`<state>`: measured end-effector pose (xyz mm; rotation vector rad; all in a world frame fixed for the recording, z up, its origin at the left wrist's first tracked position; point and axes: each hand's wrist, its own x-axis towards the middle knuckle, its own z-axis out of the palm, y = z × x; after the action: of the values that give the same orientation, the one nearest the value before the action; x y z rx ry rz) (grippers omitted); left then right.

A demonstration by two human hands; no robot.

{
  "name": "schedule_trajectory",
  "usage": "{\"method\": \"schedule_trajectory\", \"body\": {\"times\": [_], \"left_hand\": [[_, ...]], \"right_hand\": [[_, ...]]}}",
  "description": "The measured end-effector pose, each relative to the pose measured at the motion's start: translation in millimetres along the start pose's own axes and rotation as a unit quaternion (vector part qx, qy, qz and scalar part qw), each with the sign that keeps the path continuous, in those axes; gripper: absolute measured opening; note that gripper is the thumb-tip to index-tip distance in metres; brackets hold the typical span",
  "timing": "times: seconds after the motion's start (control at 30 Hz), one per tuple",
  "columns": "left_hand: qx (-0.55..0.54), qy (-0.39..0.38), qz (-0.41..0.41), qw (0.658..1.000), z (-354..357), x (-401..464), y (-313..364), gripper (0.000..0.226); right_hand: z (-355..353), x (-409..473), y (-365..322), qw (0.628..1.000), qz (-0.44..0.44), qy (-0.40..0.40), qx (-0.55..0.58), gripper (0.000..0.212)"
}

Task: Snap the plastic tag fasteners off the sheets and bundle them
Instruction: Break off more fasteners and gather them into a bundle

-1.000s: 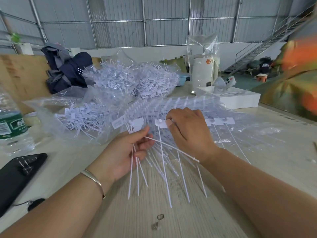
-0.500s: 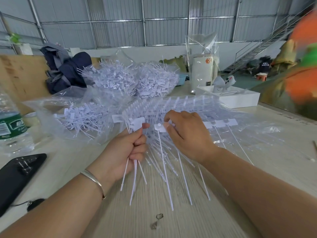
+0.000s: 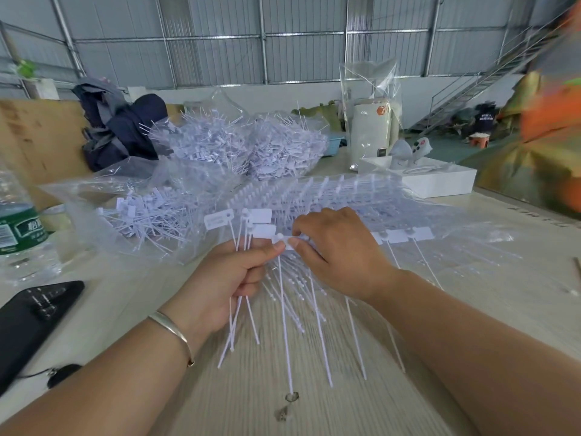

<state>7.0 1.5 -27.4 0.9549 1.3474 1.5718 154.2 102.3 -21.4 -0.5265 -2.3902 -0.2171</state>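
Pale wood bench [image 3: 314, 404] under a metal-walled hall carries everything. At nine o'clock, a bag of loose tags [image 3: 147, 221] lies flat. The left hand [image 3: 226, 278] grips a bundle [image 3: 245, 234] of snapped tags, fingers curled round the stems. At twelve o'clock the sheets [image 3: 330, 196] sit fanned. The right hand [image 3: 339, 250] pinches one tag head at the sheet's edge. Tags look light, thin and springy; hold near the head, where the stem seems stiffest.
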Motion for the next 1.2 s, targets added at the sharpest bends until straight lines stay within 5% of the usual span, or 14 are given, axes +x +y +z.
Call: {"method": "schedule_trajectory", "body": {"times": [0.3, 0.5, 0.9, 1.0, 1.2], "left_hand": [[-0.024, 0.072, 0.004, 0.997, -4.5, 4.1, -1.4, 0.011], [-0.042, 0.077, 0.008, 0.996, -5.0, 4.8, -0.7, 0.012], [-0.045, 0.041, 0.0, 0.998, -3.0, 0.2, 3.6, 0.018], [-0.069, 0.011, 0.003, 0.998, -3.7, 0.5, 4.1, 0.026], [-0.183, -0.077, -0.047, 0.979, 0.2, -3.8, 5.6, 0.02]], "right_hand": [[-6.1, -0.5, 15.0, 0.994, 0.092, 0.049, 0.028, 0.05], [-2.9, -1.0, 23.0, 0.98, 0.176, 0.057, 0.069, 0.044], [-0.9, 1.8, 20.8, 0.978, 0.171, 0.055, 0.102, 0.05], [-2.6, 1.4, 17.5, 0.967, 0.173, 0.04, 0.182, 0.053], [-10.4, 2.0, 4.1, 0.881, 0.152, 0.002, 0.449, 0.045]]}}
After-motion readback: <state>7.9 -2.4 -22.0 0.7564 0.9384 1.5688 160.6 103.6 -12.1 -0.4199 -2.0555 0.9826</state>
